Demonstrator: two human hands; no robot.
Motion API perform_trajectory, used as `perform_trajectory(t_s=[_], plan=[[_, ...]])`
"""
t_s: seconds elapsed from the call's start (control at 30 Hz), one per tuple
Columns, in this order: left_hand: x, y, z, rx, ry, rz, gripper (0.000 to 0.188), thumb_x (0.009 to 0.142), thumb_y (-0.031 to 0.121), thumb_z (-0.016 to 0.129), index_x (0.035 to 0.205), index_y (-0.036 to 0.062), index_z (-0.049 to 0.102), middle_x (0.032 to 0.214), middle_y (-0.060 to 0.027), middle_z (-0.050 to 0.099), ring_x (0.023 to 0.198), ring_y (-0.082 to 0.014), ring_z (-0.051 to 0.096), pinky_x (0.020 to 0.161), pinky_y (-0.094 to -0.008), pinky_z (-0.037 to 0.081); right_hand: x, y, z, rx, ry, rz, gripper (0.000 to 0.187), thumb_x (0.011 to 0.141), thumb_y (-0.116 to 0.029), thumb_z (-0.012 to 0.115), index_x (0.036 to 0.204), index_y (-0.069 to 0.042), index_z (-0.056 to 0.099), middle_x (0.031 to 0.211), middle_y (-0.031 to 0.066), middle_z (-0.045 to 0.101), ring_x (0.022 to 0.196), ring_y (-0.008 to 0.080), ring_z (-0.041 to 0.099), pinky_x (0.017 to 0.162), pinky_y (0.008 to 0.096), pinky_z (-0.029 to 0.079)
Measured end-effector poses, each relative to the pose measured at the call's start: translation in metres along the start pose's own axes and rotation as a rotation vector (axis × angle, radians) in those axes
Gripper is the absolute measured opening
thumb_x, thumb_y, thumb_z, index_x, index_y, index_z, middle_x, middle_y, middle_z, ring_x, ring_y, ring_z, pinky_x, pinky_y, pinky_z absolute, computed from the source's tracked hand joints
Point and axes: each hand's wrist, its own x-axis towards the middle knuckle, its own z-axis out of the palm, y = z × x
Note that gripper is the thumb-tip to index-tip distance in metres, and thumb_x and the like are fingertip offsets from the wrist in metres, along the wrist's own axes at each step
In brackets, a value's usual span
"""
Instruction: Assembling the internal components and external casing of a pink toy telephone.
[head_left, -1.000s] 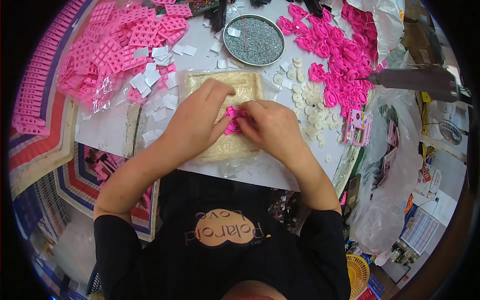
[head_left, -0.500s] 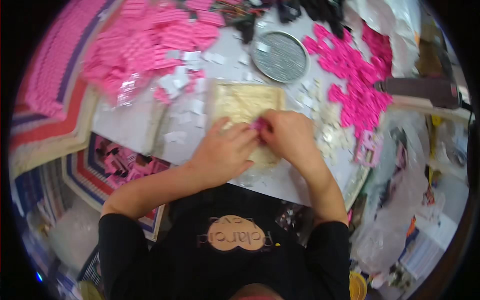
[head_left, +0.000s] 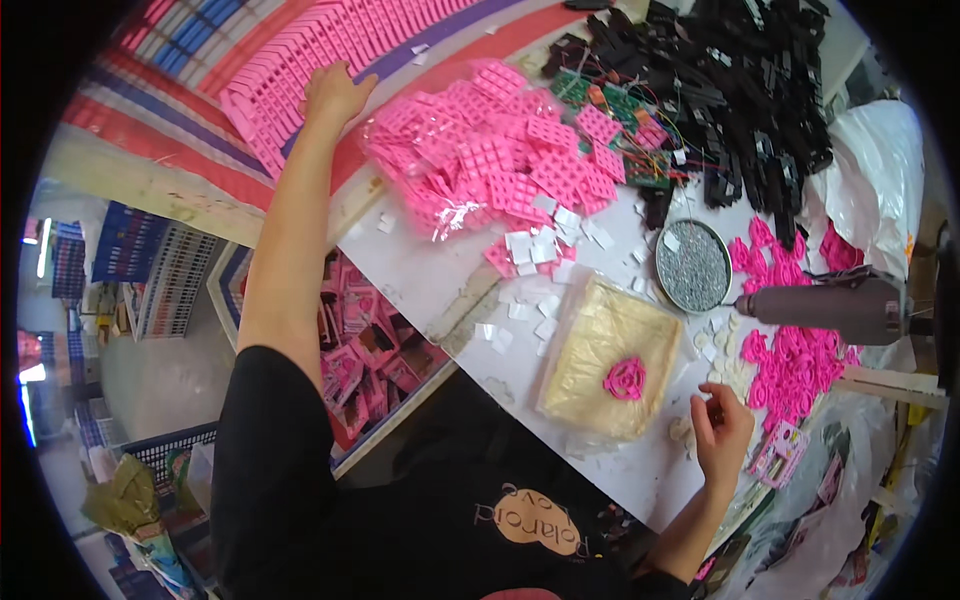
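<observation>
At the far left, my left hand (head_left: 338,97) reaches onto a long row of stacked pink plastic parts (head_left: 290,75); thumb and fingers are apart, fingertips partly hidden. My right hand (head_left: 724,432) is over the right side of the table, fingers loosely bent, thumb apart, nothing visible in it. Small off-white pieces (head_left: 682,432) lie beside it. Left of this hand, a round pink openwork plastic part (head_left: 625,379) lies on a cream-coloured pad wrapped in clear plastic (head_left: 590,345).
A round tin of small metal screws (head_left: 693,268) stands beyond the pad, near a dark electric screwdriver (head_left: 825,305). Bright pink parts (head_left: 800,375) pile at right. Bagged pink grid pieces (head_left: 440,150), green circuit boards (head_left: 610,105) and black parts (head_left: 720,90) fill the back.
Both hands have left the pink part on the pad. My left hand has swung far left to the pink row; my right has moved right. The view has turned left.
</observation>
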Motion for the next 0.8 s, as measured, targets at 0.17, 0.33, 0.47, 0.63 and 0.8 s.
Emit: perform_trajectory(t_s=[0.17, 0.33, 0.47, 0.63, 0.8], plan=[[0.028, -0.031, -0.013, 0.405, 0.048, -0.218, 0.064, 0.085, 0.039, 0.064, 0.141, 0.0105, 0.050, 0.151, -0.0184, 0.035, 0.145, -0.0390, 0.023, 0.113, -0.0708, 0.013, -0.018, 0.020, -0.014, -0.027, 0.043, 0.068, 0.009, 0.087, -0.004, 0.068, 0.095, 0.000, 0.067, 0.061, -0.0036, 0.048, 0.056, 0.0034, 0.043, 0.050, 0.0213, 0.032], [0.046, -0.035, -0.035, 0.536, -0.014, -0.301, 0.059, 0.088, 0.028, 0.060, 0.143, 0.0088, 0.049, 0.158, -0.0140, 0.027, 0.148, -0.0379, 0.018, 0.112, -0.0719, 0.014, -0.021, 0.038, -0.014, 0.025, 0.048, 0.127, 0.008, 0.087, -0.004, 0.068, 0.095, 0.000, 0.067, 0.061, -0.0021, 0.051, 0.056, 0.0047, 0.044, 0.050, 0.0222, 0.033], [0.036, -0.029, -0.074, 0.709, -0.280, -0.402, 0.060, 0.084, 0.023, 0.067, 0.141, 0.0115, 0.053, 0.158, -0.0149, 0.031, 0.148, -0.0342, 0.022, 0.108, -0.0688, 0.029, -0.012, 0.027, -0.012, -0.044, 0.009, 0.052, 0.011, 0.086, -0.004, 0.069, 0.096, 0.000, 0.068, 0.062, 0.0008, 0.053, 0.055, 0.0070, 0.046, 0.051, 0.0240, 0.035], [0.074, -0.052, -0.112, 0.753, -0.848, -0.353, 0.031, 0.079, 0.015, 0.075, 0.110, 0.0086, 0.073, 0.123, -0.0179, 0.066, 0.116, -0.0288, 0.061, 0.094, -0.0469, 0.052, -0.007, 0.019, -0.010, -0.015, 0.003, 0.008, 0.012, 0.085, -0.004, 0.070, 0.096, 0.000, 0.068, 0.062, 0.0020, 0.054, 0.055, 0.0076, 0.048, 0.051, 0.0245, 0.037], [0.110, -0.025, -0.173, 0.640, -0.714, -0.065, 0.045, 0.076, 0.007, 0.073, 0.120, 0.0073, 0.066, 0.113, -0.0154, 0.069, 0.088, -0.0246, 0.069, 0.077, -0.0391, 0.057, -0.009, 0.003, -0.011, -0.020, 0.024, -0.109, 0.011, 0.087, -0.003, 0.070, 0.097, 0.001, 0.067, 0.064, 0.0009, 0.054, 0.056, 0.0056, 0.047, 0.051, 0.0224, 0.036]])
